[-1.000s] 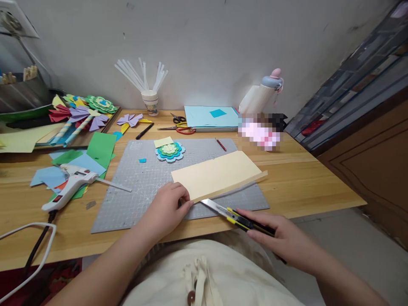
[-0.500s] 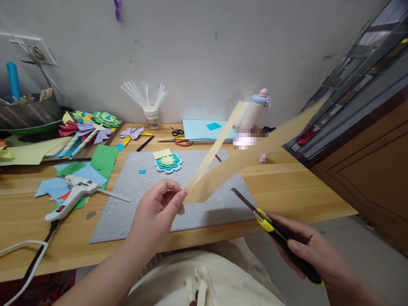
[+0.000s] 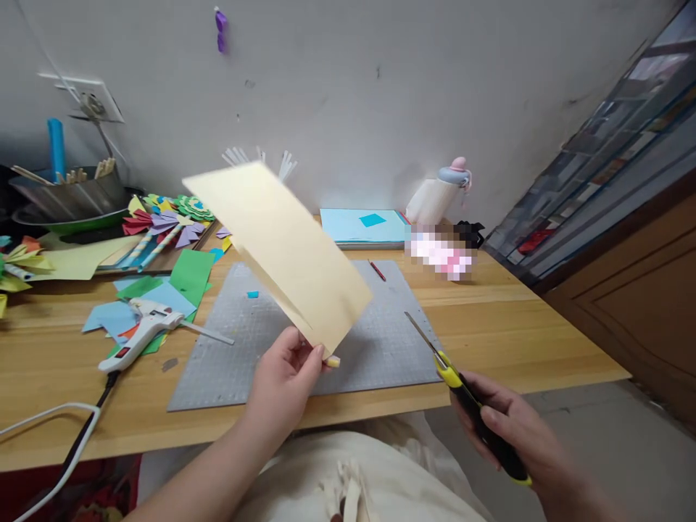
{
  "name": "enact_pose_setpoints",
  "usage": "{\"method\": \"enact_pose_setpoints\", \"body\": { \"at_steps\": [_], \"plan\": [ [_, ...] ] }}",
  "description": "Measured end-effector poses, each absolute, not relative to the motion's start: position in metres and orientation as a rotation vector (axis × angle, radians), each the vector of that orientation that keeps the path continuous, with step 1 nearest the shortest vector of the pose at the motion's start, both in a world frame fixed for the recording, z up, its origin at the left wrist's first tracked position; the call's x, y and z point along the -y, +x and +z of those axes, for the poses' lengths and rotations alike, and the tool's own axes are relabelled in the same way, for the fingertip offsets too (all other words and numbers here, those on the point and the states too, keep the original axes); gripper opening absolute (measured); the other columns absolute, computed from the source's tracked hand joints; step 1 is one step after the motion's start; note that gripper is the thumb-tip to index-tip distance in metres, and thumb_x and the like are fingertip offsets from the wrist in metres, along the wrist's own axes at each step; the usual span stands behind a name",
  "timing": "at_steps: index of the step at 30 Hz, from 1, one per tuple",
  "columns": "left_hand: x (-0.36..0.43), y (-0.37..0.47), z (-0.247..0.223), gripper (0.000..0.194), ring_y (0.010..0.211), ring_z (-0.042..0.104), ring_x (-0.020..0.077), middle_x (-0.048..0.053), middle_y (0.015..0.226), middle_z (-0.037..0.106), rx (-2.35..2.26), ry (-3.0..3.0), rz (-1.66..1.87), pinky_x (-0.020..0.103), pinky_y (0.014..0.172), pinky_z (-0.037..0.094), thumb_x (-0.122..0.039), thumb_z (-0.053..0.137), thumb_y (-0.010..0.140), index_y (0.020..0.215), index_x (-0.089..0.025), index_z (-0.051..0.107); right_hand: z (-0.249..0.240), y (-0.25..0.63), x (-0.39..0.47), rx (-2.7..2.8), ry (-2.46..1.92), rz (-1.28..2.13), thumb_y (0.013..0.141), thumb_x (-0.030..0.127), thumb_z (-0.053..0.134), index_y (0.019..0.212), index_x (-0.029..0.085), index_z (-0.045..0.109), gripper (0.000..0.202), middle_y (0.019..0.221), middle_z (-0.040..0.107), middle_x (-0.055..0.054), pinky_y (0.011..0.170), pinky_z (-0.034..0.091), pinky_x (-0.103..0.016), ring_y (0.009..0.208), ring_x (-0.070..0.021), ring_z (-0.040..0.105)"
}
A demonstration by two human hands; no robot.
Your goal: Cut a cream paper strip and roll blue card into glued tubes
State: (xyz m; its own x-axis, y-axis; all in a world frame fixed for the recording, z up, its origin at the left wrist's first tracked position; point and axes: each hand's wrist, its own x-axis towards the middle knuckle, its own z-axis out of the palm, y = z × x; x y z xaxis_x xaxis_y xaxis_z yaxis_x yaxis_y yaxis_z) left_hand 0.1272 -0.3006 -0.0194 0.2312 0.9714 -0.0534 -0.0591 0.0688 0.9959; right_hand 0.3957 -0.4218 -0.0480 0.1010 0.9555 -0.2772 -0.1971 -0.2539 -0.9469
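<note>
My left hand point(image 3: 288, 373) pinches a pale yellow sheet of paper point(image 3: 283, 254) by its lower corner. The sheet stands tilted above the grey cutting mat point(image 3: 217, 362), leaning to the upper left, and a narrow strip seems to run along its left edge. My right hand point(image 3: 505, 420) is wrapped round a black and yellow utility knife point(image 3: 473, 406) at the mat's right front corner. Its blade is out, points up and left, and is apart from the paper. A small blue paper scrap point(image 3: 253, 294) lies on the mat; the paper flower seen earlier is hidden behind the sheet.
A white hot glue gun point(image 3: 144, 333) rests on coloured paper scraps point(image 3: 190, 283) at the left. Behind are paper flowers point(image 3: 163, 225), a metal pot with sticks point(image 3: 81, 192), light blue paper point(image 3: 342, 226) and a white bottle point(image 3: 435, 199). A dark red pen point(image 3: 376, 270) lies on the mat.
The yellow paper has swung from the right over to the upper left, turning its broad face to me. It covers the paper flower and scissors. My right hand still holds the knife, little moved.
</note>
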Motion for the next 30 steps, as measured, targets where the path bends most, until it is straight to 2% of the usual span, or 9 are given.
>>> {"method": "enact_pose_setpoints", "body": {
  "at_steps": [4,8,12,16,18,21,24,28,30],
  "plan": [
    [0.304,0.132,-0.028,0.031,0.074,0.065,0.0159,0.002,0.078,0.064,-1.037,1.12,1.004,0.029,0.069,0.056,-0.042,0.071,0.069,0.083,-0.016,0.059,-0.05,0.381,0.415,0.852,-1.26,1.457,0.07,0.055,0.072,0.107,0.023,0.058,0.05,0.065,0.049,0.004,0.038,0.024,-0.019,0.039,-0.0045,0.041],
    [0.313,0.133,-0.032,0.035,0.072,0.065,0.0169,0.003,0.079,0.064,-1.06,1.004,0.917,0.031,0.066,0.057,-0.046,0.071,0.068,0.081,-0.016,0.058,-0.049,0.366,0.41,0.852,-1.186,1.54,0.075,0.047,0.07,0.105,0.025,0.051,0.041,0.08,0.059,0.001,0.041,0.035,-0.02,0.043,-0.007,0.052],
    [0.326,0.122,-0.035,0.034,0.071,0.065,0.0166,0.006,0.084,0.066,-1.06,0.946,0.711,0.031,0.063,0.056,-0.046,0.07,0.07,0.08,-0.016,0.058,-0.048,0.364,0.409,0.866,-1.187,1.56,0.078,0.041,0.068,0.108,0.025,0.046,0.041,0.087,0.062,-0.002,0.043,0.038,-0.021,0.046,-0.008,0.054],
    [0.335,0.102,-0.041,0.023,0.056,0.054,0.0141,0.0,0.062,0.058,-1.16,1.426,0.441,0.026,0.051,0.045,-0.041,0.059,0.08,0.073,-0.018,0.057,-0.05,0.37,0.41,0.837,-1.304,1.543,0.081,0.046,0.063,0.121,0.023,0.044,0.05,0.085,0.063,-0.003,0.047,0.039,-0.024,0.049,-0.0107,0.055],
    [0.331,0.093,-0.044,0.02,0.063,0.055,0.0162,0.002,0.067,0.059,-1.188,1.852,0.491,0.029,0.058,0.044,-0.034,0.051,0.086,0.074,-0.02,0.058,-0.051,0.372,0.41,0.807,-1.398,1.513,0.081,0.049,0.061,0.122,0.023,0.045,0.051,0.085,0.064,-0.003,0.048,0.04,-0.025,0.05,-0.0114,0.056],
    [0.315,0.086,-0.045,0.011,0.093,0.058,0.0218,0.006,0.098,0.063,-1.144,2.31,0.652,0.036,0.081,0.045,-0.024,0.051,0.085,0.09,-0.022,0.061,-0.052,0.371,0.41,0.811,-1.466,1.546,0.081,0.048,0.063,0.124,0.024,0.044,0.052,0.086,0.064,-0.001,0.049,0.042,-0.025,0.051,-0.0111,0.057],
    [0.295,0.086,-0.044,0.025,0.114,0.052,0.0255,0.005,0.12,0.06,-1.117,2.52,0.594,0.042,0.094,0.038,-0.021,0.058,0.081,0.106,-0.026,0.06,-0.051,0.366,0.408,0.834,-1.431,1.638,0.083,0.045,0.062,0.125,0.025,0.043,0.051,0.088,0.064,-0.001,0.049,0.043,-0.024,0.052,-0.0104,0.058],
    [0.278,0.089,-0.039,0.029,0.116,0.052,0.0233,0.002,0.124,0.06,-1.016,2.599,0.44,0.041,0.096,0.034,-0.023,0.061,0.082,0.11,-0.032,0.061,-0.047,0.354,0.403,0.741,-1.326,1.737,0.083,0.039,0.062,0.12,0.025,0.045,0.043,0.089,0.064,-0.001,0.045,0.043,-0.023,0.049,-0.0102,0.058],
    [0.275,0.089,-0.039,0.029,0.115,0.053,0.0222,0.002,0.125,0.06,-0.988,2.597,0.43,0.041,0.097,0.033,-0.026,0.061,0.082,0.111,-0.032,0.061,-0.042,0.345,0.397,0.642,-1.218,1.789,0.082,0.033,0.063,0.116,0.025,0.047,0.038,0.101,0.065,-0.004,0.047,0.046,-0.023,0.053,-0.0101,0.06]
  ]
}}
